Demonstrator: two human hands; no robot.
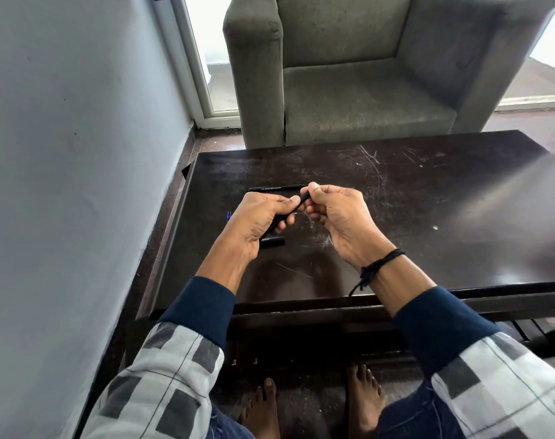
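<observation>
The left hand [257, 220] and right hand [336, 217] are holding a barrel [298, 202] between them over the left half of the tabletop [428, 217]. A pen [276, 187] is lying just behind them, a cap [271, 241] below the left hand, and a refill [228, 215] nearer the left edge. An armchair [349, 90] is standing behind the far edge, and a wall [64, 153] is running along the left.

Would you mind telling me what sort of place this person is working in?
Probably a home living room: a grey upholstered armchair stands behind a low, scratched dark wooden table, with a glazed door beyond it.
</observation>
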